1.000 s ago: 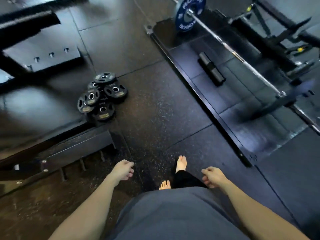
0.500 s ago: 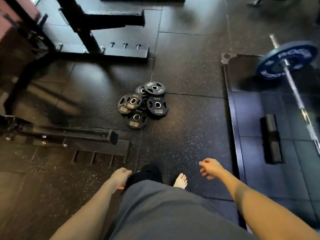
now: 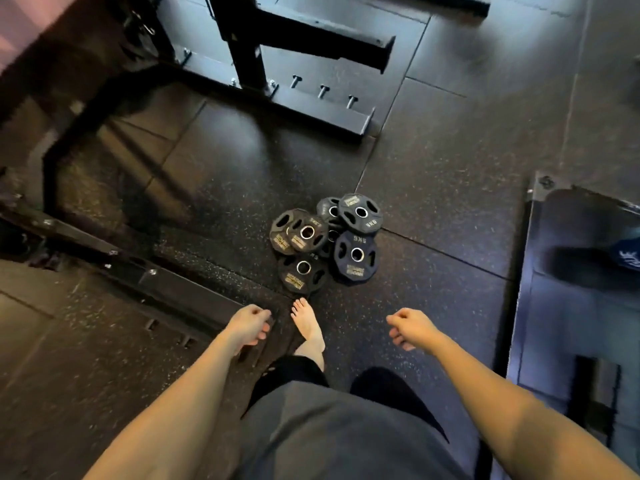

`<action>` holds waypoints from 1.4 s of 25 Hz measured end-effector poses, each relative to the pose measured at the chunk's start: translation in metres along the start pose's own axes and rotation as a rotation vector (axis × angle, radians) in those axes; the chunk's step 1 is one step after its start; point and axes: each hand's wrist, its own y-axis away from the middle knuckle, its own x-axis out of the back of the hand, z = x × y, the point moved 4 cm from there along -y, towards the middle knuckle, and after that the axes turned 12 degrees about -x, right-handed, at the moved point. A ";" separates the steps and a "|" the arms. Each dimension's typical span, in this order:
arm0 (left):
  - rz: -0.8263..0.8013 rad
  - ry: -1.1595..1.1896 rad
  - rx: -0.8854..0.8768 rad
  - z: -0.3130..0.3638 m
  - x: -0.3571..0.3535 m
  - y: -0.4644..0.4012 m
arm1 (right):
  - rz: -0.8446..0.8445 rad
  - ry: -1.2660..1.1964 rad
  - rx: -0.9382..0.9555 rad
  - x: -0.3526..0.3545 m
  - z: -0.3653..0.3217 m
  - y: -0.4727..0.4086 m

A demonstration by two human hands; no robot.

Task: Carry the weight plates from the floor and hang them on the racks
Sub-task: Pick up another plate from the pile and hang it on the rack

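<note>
Plates point(image 3: 327, 242) heaped on floor at 12 o'clock, just beyond bare foot point(image 3: 308, 323). Left hand point(image 3: 247, 327) and right hand point(image 3: 412, 327) loosely curled, holding nothing. Risk: overlapping plates slide onto toes when one lifts.

The floor point(image 3: 450, 150) is laid in large dark rubber tiles flecked with pale specks, their seams running as thin straight lines. Soft light pools as a sheen on the tiles near the top middle. At the top a black steel frame point(image 3: 242, 46) stands on a flat base bar point(image 3: 311, 102) with short pegs sticking up from it. A low dark beam point(image 3: 138, 268) crosses the left side diagonally. At the right edge lies a glossy dark platform point(image 3: 571, 306) with a metal-cornered border.
</note>
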 end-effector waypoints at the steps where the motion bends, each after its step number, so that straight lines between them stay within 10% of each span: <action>1: -0.005 -0.006 0.003 0.015 0.011 -0.015 | -0.009 0.026 0.009 0.002 -0.025 -0.006; 10: 0.073 -0.059 0.049 0.069 0.052 -0.286 | -0.062 -0.026 -0.019 -0.032 -0.236 -0.225; 21: 0.061 -0.408 -0.182 0.012 -0.040 -0.668 | -0.024 -0.183 -0.155 -0.169 -0.279 -0.563; 30: 0.037 -0.422 -0.149 0.002 -0.068 -0.737 | -0.013 -0.460 -0.114 -0.189 -0.267 -0.613; 35: -0.021 0.103 -0.022 -0.009 -0.054 -0.655 | -0.019 -0.245 0.043 -0.137 -0.286 -0.581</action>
